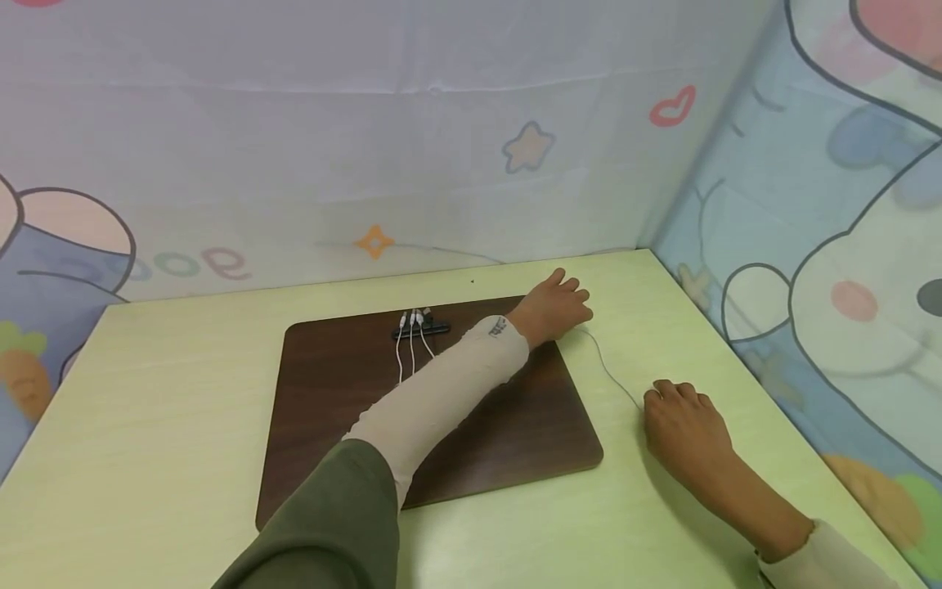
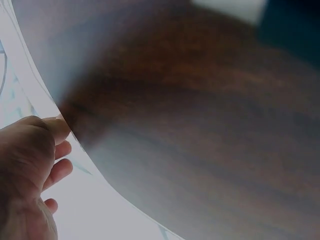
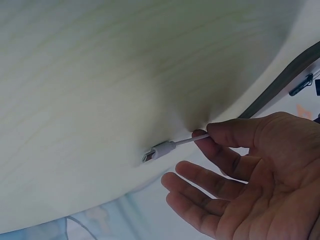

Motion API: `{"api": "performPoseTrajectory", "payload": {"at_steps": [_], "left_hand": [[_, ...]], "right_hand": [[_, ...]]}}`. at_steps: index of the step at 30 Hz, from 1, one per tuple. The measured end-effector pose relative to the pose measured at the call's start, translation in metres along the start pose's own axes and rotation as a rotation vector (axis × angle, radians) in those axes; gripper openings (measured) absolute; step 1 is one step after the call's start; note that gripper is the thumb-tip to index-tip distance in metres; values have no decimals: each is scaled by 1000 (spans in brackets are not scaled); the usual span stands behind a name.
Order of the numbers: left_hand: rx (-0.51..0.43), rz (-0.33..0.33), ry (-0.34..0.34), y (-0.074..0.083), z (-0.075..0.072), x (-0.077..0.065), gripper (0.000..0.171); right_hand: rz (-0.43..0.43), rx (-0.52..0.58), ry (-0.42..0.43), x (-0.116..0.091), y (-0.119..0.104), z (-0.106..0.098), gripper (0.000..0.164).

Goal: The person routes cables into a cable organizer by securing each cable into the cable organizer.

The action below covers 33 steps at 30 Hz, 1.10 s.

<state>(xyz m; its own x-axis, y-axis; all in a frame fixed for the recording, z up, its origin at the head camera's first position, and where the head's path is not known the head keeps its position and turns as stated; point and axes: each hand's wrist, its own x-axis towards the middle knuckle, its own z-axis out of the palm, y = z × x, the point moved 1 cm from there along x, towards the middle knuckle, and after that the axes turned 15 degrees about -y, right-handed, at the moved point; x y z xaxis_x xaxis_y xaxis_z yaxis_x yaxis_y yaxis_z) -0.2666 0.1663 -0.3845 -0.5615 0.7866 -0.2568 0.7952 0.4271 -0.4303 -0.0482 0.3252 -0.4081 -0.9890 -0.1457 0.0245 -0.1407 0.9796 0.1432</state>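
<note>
My right hand (image 1: pixel 688 429) is over the pale table, right of the brown board. Thumb and index finger pinch a white USB cable (image 3: pixel 192 139) just behind its plug (image 3: pixel 162 150); the metal end points away from the fingertips. The other fingers are loosely bent. My left hand (image 1: pixel 552 309) reaches across to the board's far right corner. Its thumb (image 2: pixel 59 127) and index finger come together where the cable (image 1: pixel 607 368) runs out from under that hand, and seem to pinch it; the contact itself is hidden. The cable curves across the table between both hands.
The dark brown board (image 1: pixel 500 442) lies on the pale table (image 1: pixel 147 425). Near its back edge sits a black USB hub (image 1: pixel 441 328) with several white cables (image 1: pixel 412 352) at it; my left forearm hides where they run. Cartoon-printed cloth walls (image 1: pixel 441 164) stand behind and at the right.
</note>
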Motion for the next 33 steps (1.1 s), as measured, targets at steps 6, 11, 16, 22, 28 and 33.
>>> {"api": "performPoseTrajectory", "payload": {"at_steps": [6,11,16,22,28,33], "left_hand": [[-11,-5,-36,0,-1,-1,31],[-25,-20,-46,-3,0,-8,34],[-10,-52,-43,-14,2,-13,40],[9,-53,-20,-30,4,-25,38],[-27,-16,87,-51,10,-42,28],[-61,25,133,-71,21,-59,28]], "right_hand": [[-13,-1,22,1,-1,-1,8],[-19,-11,47,3,-4,-2,9],[-41,-14,96,7,-7,-2,11],[-66,-14,107,13,-14,-4,11],[-105,-16,120,20,-23,-10,13],[-128,5,63,26,-35,-14,13]]}}
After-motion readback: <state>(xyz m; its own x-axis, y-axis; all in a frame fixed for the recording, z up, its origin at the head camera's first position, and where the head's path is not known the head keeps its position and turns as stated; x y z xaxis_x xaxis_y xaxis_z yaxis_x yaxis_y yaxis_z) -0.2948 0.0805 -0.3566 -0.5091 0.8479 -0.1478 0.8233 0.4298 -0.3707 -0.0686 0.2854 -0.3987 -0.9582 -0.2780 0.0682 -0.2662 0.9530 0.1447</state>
